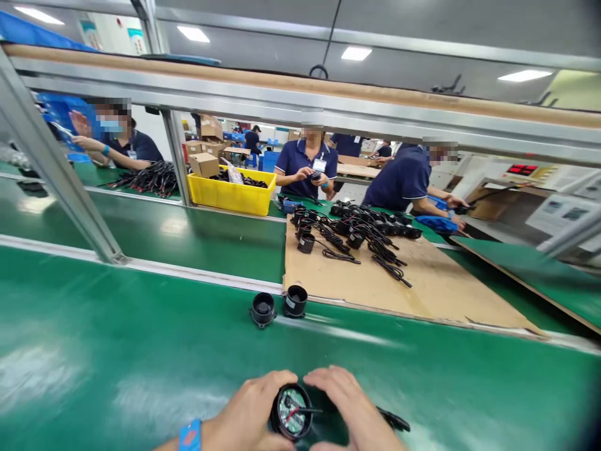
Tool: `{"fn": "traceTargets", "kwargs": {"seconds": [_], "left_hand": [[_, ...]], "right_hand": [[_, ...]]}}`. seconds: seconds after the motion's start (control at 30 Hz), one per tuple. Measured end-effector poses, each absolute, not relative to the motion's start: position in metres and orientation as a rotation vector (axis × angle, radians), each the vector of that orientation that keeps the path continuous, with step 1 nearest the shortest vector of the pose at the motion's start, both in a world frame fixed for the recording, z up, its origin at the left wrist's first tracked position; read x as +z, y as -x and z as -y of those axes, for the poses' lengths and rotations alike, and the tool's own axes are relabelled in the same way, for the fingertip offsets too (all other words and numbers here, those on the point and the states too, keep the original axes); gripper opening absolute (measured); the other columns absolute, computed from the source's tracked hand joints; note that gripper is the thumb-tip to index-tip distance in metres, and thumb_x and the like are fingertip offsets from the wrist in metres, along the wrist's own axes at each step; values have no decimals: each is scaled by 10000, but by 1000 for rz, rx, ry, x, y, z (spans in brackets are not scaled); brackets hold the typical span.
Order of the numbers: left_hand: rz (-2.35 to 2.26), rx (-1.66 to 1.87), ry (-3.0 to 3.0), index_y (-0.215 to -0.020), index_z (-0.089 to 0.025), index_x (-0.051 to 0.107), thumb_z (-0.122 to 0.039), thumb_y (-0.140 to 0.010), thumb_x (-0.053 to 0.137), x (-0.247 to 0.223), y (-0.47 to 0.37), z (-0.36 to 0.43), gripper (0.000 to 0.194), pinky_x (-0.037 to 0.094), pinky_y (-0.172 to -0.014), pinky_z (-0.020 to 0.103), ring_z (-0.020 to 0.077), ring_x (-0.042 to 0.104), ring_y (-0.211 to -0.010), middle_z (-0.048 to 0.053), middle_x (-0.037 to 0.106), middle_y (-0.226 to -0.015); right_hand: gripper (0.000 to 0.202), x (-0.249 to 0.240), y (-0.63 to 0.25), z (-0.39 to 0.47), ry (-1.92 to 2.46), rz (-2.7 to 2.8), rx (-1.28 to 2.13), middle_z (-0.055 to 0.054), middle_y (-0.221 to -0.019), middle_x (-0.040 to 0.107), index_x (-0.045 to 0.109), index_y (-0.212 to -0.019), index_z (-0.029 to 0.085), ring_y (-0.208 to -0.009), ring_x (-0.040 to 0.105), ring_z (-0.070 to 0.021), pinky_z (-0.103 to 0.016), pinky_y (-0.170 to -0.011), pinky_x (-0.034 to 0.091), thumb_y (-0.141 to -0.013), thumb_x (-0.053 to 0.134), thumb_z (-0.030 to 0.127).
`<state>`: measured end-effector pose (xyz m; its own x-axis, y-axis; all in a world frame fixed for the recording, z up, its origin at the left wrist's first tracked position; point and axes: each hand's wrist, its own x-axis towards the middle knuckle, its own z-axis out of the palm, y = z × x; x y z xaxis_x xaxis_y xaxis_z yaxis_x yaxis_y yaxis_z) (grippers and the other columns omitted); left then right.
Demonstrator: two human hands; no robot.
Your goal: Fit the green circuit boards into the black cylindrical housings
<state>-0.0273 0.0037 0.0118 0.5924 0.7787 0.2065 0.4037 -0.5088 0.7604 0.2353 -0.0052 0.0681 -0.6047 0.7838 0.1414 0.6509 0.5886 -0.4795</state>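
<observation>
A round black housing (273,418) sits low in the middle of the view, with a green circuit board (292,410) and a red wire showing inside its open top. Around its left side, my left hand (248,410) grips it with thumb and fingers. My right hand (354,407) curves beside it on the right, thumb and fingers apart, the fingertips close to the rim. A black cable (394,419) comes out from behind my right hand. Farther forward, two similar black housings (263,309) (295,300) stand side by side on the green bench.
Cardboard (328,275) beyond the bench edge carries many black housings with coiled cables (370,228). A yellow bin (230,194) and a cable heap (150,180) lie farther back. A metal frame post (70,163) rises at left. Co-workers (305,163) sit across the line.
</observation>
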Motion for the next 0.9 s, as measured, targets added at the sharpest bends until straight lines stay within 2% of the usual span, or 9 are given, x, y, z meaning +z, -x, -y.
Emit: {"fn": "traceTargets", "kwargs": {"seconds": [0.07, 0.17, 0.3, 0.4, 0.53, 0.67, 0.73, 0.8, 0.9], "left_hand": [[-942, 724, -2126, -1484, -255, 418, -469, -674, 929, -1, 27, -4, 982, 540, -1106, 403, 320, 668, -1260, 134, 646, -1421], [-875, 715, -2124, -1566, -283, 304, -355, -680, 930, -15, 27, -7, 1087, 494, -1161, 397, 314, 629, -1319, 127, 595, -1489], [-816, 677, -2146, -1632, -303, 154, -170, -663, 886, -21, 27, -8, 1222, 488, -1169, 399, 313, 585, -1366, 134, 534, -1547], [-839, 639, -2130, -1644, -312, 123, -141, -687, 848, -24, 27, -6, 1212, 485, -1172, 415, 318, 553, -1396, 143, 492, -1580], [-844, 658, -2123, -1643, -364, 51, -23, -630, 799, -30, 29, -4, 1305, 485, -1174, 416, 308, 550, -1400, 114, 460, -1607], [-839, 695, -2112, -1632, -409, 39, -85, -668, 857, -29, 30, -6, 1306, 515, -1144, 401, 302, 588, -1363, 96, 523, -1554], [-829, 731, -2115, -1623, -433, 10, -121, -645, 909, -25, 31, -7, 1364, 541, -1116, 406, 304, 614, -1334, 94, 565, -1510], [-831, 798, -2139, -1619, -429, -19, -171, -634, 946, -21, 33, -6, 1404, 544, -1112, 438, 319, 611, -1335, 112, 569, -1499], [-867, 892, -2163, -1634, -378, -4, -296, -630, 983, -21, 37, -6, 1411, 531, -1120, 490, 350, 597, -1344, 155, 560, -1495]], "right_hand": [[691, 54, -222, 5, 957, 2475, 428, -83, -1243, 719, 591, -1302, 281, -1105, 707, -275, -350, -973, 569, -846, 619, 799], [594, 42, -209, 6, 923, 2480, 156, -84, -1209, 749, 611, -1250, 277, -994, 760, -243, -293, -841, 615, -960, 434, 764], [569, 43, -201, 8, 886, 2450, -98, -103, -1124, 784, 593, -1246, 209, -853, 784, -240, -286, -742, 635, -980, 496, 702], [598, 44, -197, 11, 904, 2355, -89, -120, -1069, 787, 596, -1177, 185, -790, 774, -226, -283, -701, 635, -951, 519, 733], [623, 41, -191, 13, 953, 2272, -40, -116, -989, 782, 620, -1094, 183, -759, 760, -228, -300, -658, 633, -912, 538, 773], [627, 44, -188, 11, 944, 2201, 4, -98, -945, 781, 641, -1027, 189, -671, 725, -200, -299, -594, 607, -914, 507, 791], [617, 49, -190, 12, 928, 2167, -20, -86, -920, 783, 645, -1010, 190, -629, 705, -184, -293, -572, 594, -930, 491, 783], [600, 55, -195, 15, 930, 2127, -93, -95, -923, 786, 652, -1023, 182, -654, 718, -193, -302, -604, 604, -924, 538, 763], [596, 59, -203, 16, 1007, 2096, -172, -135, -996, 787, 672, -1076, 161, -797, 759, -239, -334, -729, 627, -895, 629, 727]]}}
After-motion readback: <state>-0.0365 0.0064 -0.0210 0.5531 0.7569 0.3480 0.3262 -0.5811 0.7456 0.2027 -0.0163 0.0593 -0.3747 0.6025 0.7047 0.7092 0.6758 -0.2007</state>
